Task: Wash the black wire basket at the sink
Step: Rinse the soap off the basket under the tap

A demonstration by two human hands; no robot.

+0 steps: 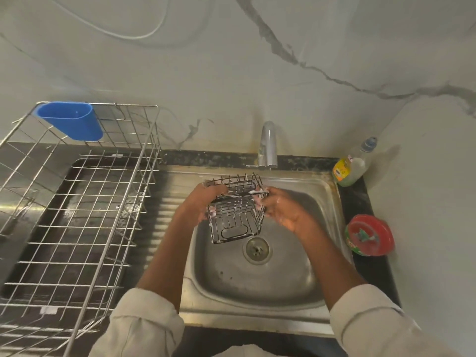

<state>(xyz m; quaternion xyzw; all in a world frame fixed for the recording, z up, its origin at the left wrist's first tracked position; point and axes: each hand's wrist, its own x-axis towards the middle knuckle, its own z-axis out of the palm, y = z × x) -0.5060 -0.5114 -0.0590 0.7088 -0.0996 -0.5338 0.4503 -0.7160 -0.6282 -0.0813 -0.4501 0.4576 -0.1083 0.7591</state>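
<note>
the small black wire basket point(235, 210) is held up over the shiny steel sink point(257, 279), just under the silver tap point(268, 145) and above the round drain point(257, 249). it is tipped on its side. white soap foam sticks to its wires.

the left hand point(203, 202) holds the basket's left side, with fingers curled over the top rim. the right hand point(280, 210) holds the right side, with fingertips pinching the wires near the top corner. no water can be seen coming from the tap.

to do this step well, i think it helps to hold the basket firm with one hand and rub each wire with the other, turning it so every side gets soap. keep it over the sink so drips fall in. wet, soapy wire can slip.

a clear soap bottle with a yellow label point(353, 166) stands by the sink, and a round red and green tub point(369, 237) sits near it. the words on both are too blurry to read.
</note>
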